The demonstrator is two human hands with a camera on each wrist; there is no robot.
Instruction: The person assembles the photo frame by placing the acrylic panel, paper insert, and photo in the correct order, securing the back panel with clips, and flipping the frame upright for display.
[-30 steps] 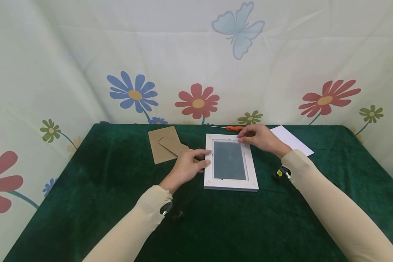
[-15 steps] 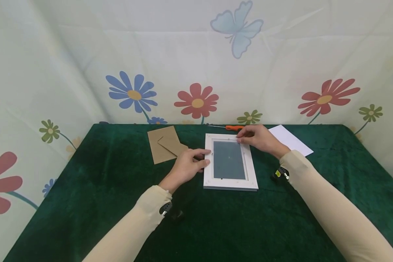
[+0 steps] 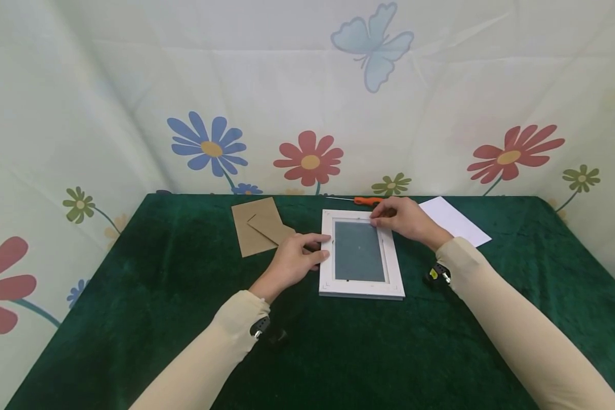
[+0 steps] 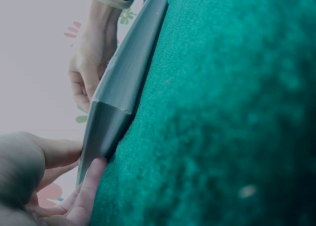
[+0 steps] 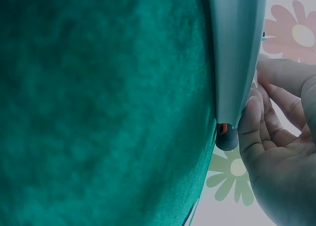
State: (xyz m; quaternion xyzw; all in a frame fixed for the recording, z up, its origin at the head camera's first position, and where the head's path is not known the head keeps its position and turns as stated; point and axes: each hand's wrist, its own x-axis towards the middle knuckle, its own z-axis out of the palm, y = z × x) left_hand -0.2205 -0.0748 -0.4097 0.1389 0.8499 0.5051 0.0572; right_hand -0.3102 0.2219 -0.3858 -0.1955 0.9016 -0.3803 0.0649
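Head view: 1 white frame point(image 3: 357, 289) w/ grey panel point(image 3: 359, 250) set in it, flat on green cloth point(image 3: 184, 313), long axis running near to far. Pos.: btwn the two hands, so neither is nearer; both are at it. L hand point(image 3: 295, 256) at L long side, a bit beyond halfway, index & thumb tips at the border, fingers loosely extended, thumb apart from index, no full grip. R hand point(image 3: 405, 218) at far R corner, thumb & index bent, tips close together by the inner rim; whether they pinch anything small, can't tell. Past far end: orange screwdriver point(image 3: 367, 201). Off L: brown card pieces point(image 3: 253, 234), just beyond L hand. Off R: white sheet point(image 3: 456, 221), partly behind R hand. L wrist view: frame edge-on; one digit at top edge, another against side wall nr cloth; R hand across frame, fingers bent. R wrist view: frame edge-on again; R fingers bent at top rim, tips partly hidden.
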